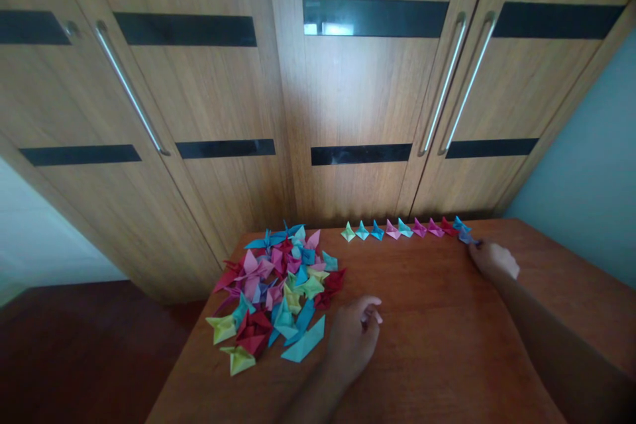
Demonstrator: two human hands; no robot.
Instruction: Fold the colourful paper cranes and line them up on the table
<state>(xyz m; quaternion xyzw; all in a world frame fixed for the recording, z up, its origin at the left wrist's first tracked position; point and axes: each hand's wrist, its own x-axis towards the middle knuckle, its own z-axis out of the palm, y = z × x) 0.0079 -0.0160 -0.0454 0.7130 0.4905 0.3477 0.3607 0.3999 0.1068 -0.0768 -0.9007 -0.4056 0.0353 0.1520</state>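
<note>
My right hand (494, 260) reaches to the far right of the table, its fingertips pinched on a purple-blue origami boat (466, 236). That boat is at the right end of a row of small folded paper boats. A light blue boat (458, 223) lies right behind it and a red boat (448, 228) to its left. My left hand (355, 334) is over the table with loosely curled fingers, a gap between them and nothing visible inside. Just left of it lies a heap of coloured origami pieces (253, 331), with a turquoise folded strip (304, 340) closest.
The brown wooden table (422, 344) stands against a wooden wardrobe (238, 93) with long metal handles. The row runs along the table's back edge, starting with a yellow-green boat (348, 232). A pale blue wall (586, 165) is at the right.
</note>
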